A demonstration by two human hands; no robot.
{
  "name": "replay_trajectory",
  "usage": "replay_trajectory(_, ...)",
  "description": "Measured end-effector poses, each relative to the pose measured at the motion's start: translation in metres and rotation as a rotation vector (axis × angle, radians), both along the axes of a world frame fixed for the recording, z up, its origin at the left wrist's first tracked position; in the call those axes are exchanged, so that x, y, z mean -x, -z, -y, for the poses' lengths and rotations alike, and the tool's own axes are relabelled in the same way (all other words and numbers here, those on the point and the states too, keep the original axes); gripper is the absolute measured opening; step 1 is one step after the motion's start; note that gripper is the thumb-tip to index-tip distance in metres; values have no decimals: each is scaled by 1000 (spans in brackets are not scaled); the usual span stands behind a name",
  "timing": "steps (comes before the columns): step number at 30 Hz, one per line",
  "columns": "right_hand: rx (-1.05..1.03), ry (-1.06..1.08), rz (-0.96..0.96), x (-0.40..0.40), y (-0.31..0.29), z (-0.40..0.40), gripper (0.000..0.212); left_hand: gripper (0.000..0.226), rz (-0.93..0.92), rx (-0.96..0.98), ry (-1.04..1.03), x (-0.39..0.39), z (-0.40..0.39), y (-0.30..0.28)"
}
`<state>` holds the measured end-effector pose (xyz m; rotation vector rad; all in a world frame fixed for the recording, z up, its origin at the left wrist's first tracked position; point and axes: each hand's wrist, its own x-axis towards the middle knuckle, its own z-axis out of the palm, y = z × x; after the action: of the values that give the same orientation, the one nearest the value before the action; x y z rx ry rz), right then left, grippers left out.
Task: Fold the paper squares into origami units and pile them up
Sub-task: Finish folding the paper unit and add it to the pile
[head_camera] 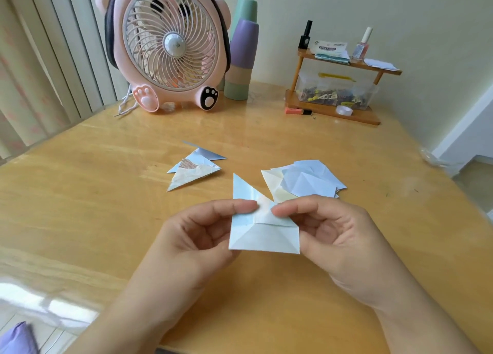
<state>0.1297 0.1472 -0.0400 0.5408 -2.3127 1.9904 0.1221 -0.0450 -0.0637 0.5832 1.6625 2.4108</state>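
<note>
Two hands at work on one pale blue paper unit (262, 228), held just above the bench (80, 193), nearer the person than the pink fan (170, 46) at the far edge. Left hand (192, 236) pinching the unit's left side, fingers (240, 207) curled over the top fold. Right hand (338, 236) pinching the right side, its fingers (288, 209) pressing a small white flap at the centre. Fingertips of both hands nearly touching there. One upright point sticking up on the left of the unit; right-hand flap already turned down.

Between the fan and the held unit: a small pile of folded triangles (193, 170). Right of that pile, farther from the fan: a loose stack of unfolded squares (306, 182).

Step in hand, likely: mid-fold, shaping the centre flaps. Next move probably calls for creasing the flap flat, folding the remaining point to match, then setting the unit on the triangle pile.
</note>
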Motion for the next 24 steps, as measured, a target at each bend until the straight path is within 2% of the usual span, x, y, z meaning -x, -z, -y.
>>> replay_trajectory(2, 28, -17, -36, -1, 0, 1, 27, 35, -24, -23, -3, -1, 0, -1)
replay_trajectory(6, 22, -53, -64, -3, -1, 1, 31, 35, -63, -18, -51, -2, -2, 0)
replay_trajectory(15, -96, 82, -217, -3, 4, 6, 23, 27, -206, 51, -146, -3, -7, 3)
replay_trajectory(20, -54, 113, -181, -5, 3, 12, 21, 14, -161, 43, -240, -4, -8, 0)
replay_trajectory(24, 12, 155, -106, -6, 2, 17, 10, 8, -123, 82, -280, -5, -11, -3)
